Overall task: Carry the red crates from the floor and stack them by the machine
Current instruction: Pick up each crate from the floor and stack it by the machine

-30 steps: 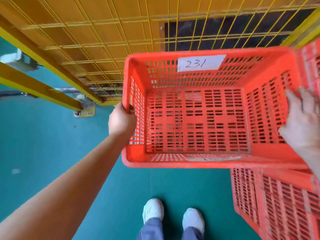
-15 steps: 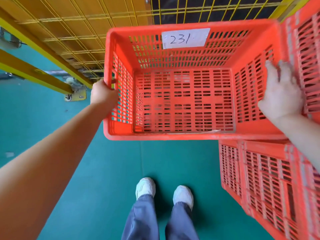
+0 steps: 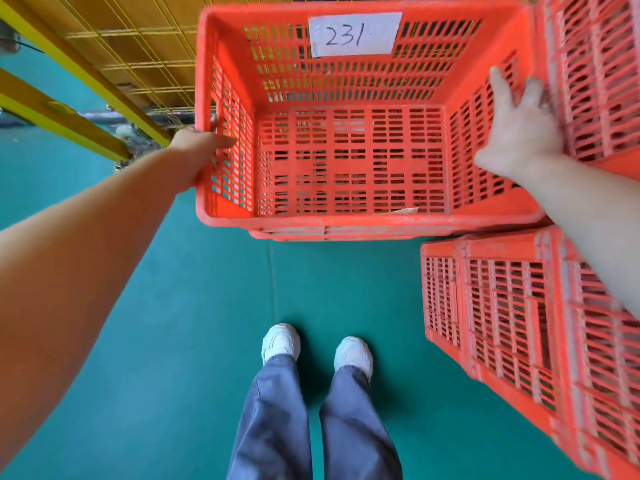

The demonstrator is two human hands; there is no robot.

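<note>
The red slotted plastic crate [image 3: 349,161] is between the hands. The left hand [image 3: 197,150] grips its wall at 9 o'clock; the right hand [image 3: 519,136] presses flat at 3 o'clock.

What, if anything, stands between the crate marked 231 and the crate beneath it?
Nothing visible. The marked crate is straight over the lower crate, whose rim shows just under its near edge.

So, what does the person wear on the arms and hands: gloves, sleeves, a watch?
Nothing that shows. The left hand and right hand have no gloves. The left forearm and right forearm are uncovered up to the picture's edge: no sleeve, watch or bracelet is visible.
</note>
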